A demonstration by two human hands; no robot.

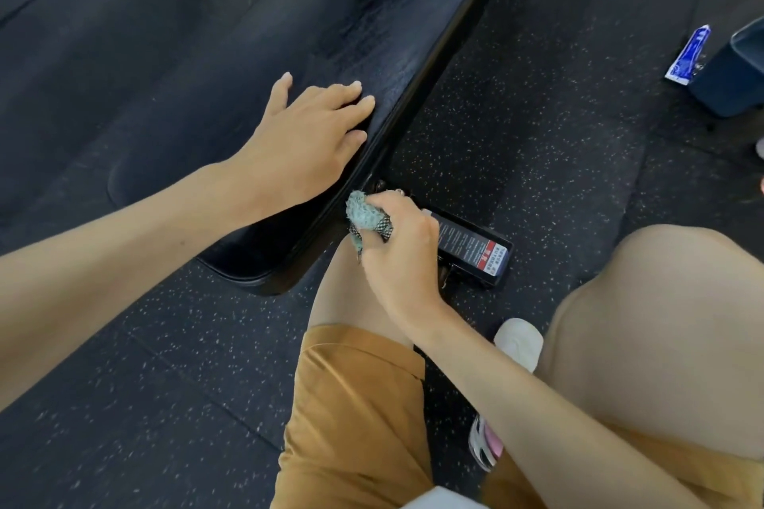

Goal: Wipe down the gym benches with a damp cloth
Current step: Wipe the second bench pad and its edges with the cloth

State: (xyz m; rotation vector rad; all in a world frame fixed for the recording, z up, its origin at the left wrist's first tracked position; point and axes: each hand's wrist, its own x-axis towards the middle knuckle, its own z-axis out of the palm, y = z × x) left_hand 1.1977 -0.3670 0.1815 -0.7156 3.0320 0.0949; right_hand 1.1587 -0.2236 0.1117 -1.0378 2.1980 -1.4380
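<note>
Cloth (366,215), teal and nubby with a patch of black mesh, sits bunched in the person's right hand (403,248). That hand's fingers are curled tightly around it, so only a tuft shows above the knuckles and a short tail hangs below. I see the cloth held at the side edge of the black bench pad (289,33), near the pad's near end, just where the frame drops away underneath. I cannot tell whether the cloth actually touches the edge.

The left hand (308,136) lies palm down on top of the pad, fingers straight and slightly spread, holding nothing. Its fingertips reach close to the same side edge, just above the cloth. The pad runs diagonally from lower centre to upper right, with streaky sheen on its far stretch.

Just beside the right hand, a black frame foot (471,246) rests on the floor and carries a warning label with a red band. The floor (537,116) is dark rubber with pale speckles. The person crouches in mustard-brown shorts (355,405), with a white shoe (519,339) between the knees.

Well apart at the upper right, a blue and white tube (688,54) leans against a dark blue bin (736,70).
</note>
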